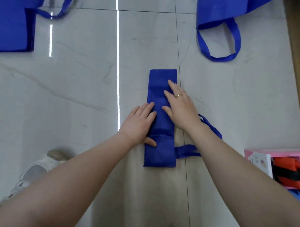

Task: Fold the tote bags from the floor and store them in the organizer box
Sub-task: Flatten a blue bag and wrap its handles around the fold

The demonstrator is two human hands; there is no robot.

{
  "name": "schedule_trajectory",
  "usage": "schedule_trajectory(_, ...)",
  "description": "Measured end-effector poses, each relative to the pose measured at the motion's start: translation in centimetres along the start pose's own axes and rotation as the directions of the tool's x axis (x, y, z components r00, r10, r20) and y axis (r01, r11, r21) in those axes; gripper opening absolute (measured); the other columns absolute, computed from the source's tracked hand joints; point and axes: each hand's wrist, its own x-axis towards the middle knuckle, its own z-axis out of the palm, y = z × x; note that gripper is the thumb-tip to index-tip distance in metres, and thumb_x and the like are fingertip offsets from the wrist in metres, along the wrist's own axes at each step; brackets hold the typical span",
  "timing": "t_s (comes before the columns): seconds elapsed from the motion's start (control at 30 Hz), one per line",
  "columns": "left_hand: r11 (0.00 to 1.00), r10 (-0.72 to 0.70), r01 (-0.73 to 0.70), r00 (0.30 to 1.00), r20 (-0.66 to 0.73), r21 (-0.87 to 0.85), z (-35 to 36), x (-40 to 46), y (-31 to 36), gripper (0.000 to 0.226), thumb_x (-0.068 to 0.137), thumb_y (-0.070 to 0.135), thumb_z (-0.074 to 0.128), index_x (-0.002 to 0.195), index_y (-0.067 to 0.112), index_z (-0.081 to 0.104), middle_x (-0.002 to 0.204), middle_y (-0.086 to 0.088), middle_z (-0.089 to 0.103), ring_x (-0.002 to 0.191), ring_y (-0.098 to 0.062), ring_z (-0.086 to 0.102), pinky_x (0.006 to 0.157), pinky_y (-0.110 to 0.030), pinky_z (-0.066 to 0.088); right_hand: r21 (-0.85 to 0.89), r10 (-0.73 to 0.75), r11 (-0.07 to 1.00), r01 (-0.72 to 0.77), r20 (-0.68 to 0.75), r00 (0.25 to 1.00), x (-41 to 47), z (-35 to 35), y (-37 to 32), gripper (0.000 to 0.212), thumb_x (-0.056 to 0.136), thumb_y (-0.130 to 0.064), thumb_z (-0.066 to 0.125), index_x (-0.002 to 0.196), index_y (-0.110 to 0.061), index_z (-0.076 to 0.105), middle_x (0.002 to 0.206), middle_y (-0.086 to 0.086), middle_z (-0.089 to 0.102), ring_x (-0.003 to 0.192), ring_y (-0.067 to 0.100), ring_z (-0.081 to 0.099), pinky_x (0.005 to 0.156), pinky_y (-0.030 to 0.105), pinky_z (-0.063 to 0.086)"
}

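A blue tote bag [160, 82] lies on the grey tiled floor, folded lengthwise into a narrow strip that runs away from me. Its handles [188, 151] stick out to the right near the close end. My left hand [139, 125] lies flat on the strip's left edge, thumb across a fold line. My right hand [179, 105], a ring on one finger, presses flat on the strip's right side, fingers spread. The pink organizer box [259, 158] stands at the lower right and holds folded orange, black and blue bags.
An unfolded blue tote bag [227, 7] lies at the top right, its handle loop toward me. Another blue bag [8, 28] lies flat at the top left. A white shoe [37, 170] is at the lower left. A wooden edge [297, 57] runs along the right.
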Motion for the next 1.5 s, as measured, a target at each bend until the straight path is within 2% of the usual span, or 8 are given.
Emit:
schedule_trajectory(0.23,0.998,0.015,-0.013,1.0,-0.022,0.065,-0.7,0.7,0.3,0.103,0.063,0.073,0.062,0.136,0.009,0.028,0.155,-0.014,0.003,0.142,-0.03,0.006,0.115,-0.037,0.005,0.04,0.163,0.986,-0.164,0.046,0.986,4.4,-0.3,1.2,0.025,0.094,-0.02,0.053,0.118,-0.017,0.045,0.16,-0.001,0.005,0.136,0.023,0.024,0.101,0.036,0.03)
schedule_trajectory(0.4,1.0,0.0,0.0,1.0,-0.012,0.002,-0.5,0.3,0.2,0.107,0.065,0.071,0.06,0.144,0.01,0.02,0.156,-0.011,-0.006,0.144,-0.027,-0.003,0.116,-0.035,-0.003,-0.005,0.142,0.99,-0.142,0.127,0.982,7.3,-2.0,1.4,0.076,0.085,-0.024,0.066,0.145,-0.02,0.021,0.148,0.003,0.026,0.129,0.029,0.03,0.101,0.037,0.032)
schedule_trajectory(0.5,0.999,-0.006,0.006,1.0,-0.009,-0.044,-0.4,0.3,0.3,0.108,0.066,0.069,0.062,0.146,0.011,0.019,0.157,-0.009,-0.007,0.145,-0.024,-0.005,0.116,-0.034,-0.004,-0.085,0.198,0.979,-0.186,0.166,0.966,8.5,-2.3,0.6,0.067,0.082,-0.018,0.065,0.139,-0.013,0.03,0.139,0.011,0.037,0.125,0.03,0.035,0.097,0.036,0.035)
schedule_trajectory(0.8,0.981,-0.156,0.15,0.987,-0.039,-0.126,0.5,-1.0,0.9,0.111,0.072,0.069,0.056,0.15,0.019,-0.004,0.157,-0.001,-0.017,0.144,-0.024,-0.016,0.115,-0.038,-0.011,-0.088,-0.174,0.983,0.158,-0.204,0.964,0.4,0.1,0.0,0.026,0.065,0.011,0.065,0.083,-0.005,0.056,0.078,0.01,0.05,0.062,0.028,0.05,0.051,0.028,0.029)
schedule_trajectory(1.03,0.929,-0.296,0.255,0.946,-0.128,-0.269,1.2,-1.7,1.4,0.134,0.061,0.067,0.069,0.143,0.021,-0.026,0.156,-0.012,-0.016,0.143,-0.031,-0.014,0.112,-0.036,-0.011,0.057,-0.03,0.997,0.048,-0.293,0.956,-5.3,3.9,-0.3,0.031,0.059,0.016,0.073,0.076,-0.004,0.059,0.079,0.007,0.058,0.081,0.03,0.062,0.048,0.028,0.047)
schedule_trajectory(1.23,0.995,0.1,-0.093,0.97,-0.22,0.043,1.0,-0.9,0.6,0.095,0.041,0.061,0.083,0.117,0.008,0.063,0.137,-0.015,0.051,0.125,-0.036,0.049,0.1,-0.051,0.036,0.031,-0.098,0.994,0.105,-0.164,0.982,-6.6,4.6,1.2,0.035,0.074,0.004,0.071,0.108,-0.003,0.068,0.116,0.017,0.064,0.116,0.034,0.058,0.084,0.046,0.053)
schedule_trajectory(1.4,0.987,0.16,-0.16,0.977,-0.144,0.007,0.3,0.1,0.6,0.09,0.071,0.054,0.071,0.138,0.004,0.04,0.156,-0.01,0.018,0.144,-0.027,0.015,0.115,-0.033,0.002,-0.219,-0.215,0.96,0.176,-0.169,0.962,-9.5,4.7,0.8,0.042,0.085,-0.033,0.041,0.115,-0.015,0.064,0.128,0.006,0.059,0.121,0.023,0.045,0.093,0.039,0.04)
schedule_trajectory(1.5,0.984,0.163,-0.171,0.975,-0.151,-0.042,0.7,-0.1,0.5,0.087,0.064,0.046,0.079,0.13,-0.002,0.05,0.149,-0.018,0.032,0.138,-0.038,0.028,0.112,-0.044,0.022,-0.251,-0.366,0.914,0.319,-0.17,0.915,-13.0,6.3,0.2,0.034,0.079,-0.04,0.059,0.104,-0.017,0.062,0.12,0.005,0.058,0.113,0.023,0.046,0.086,0.034,0.036)
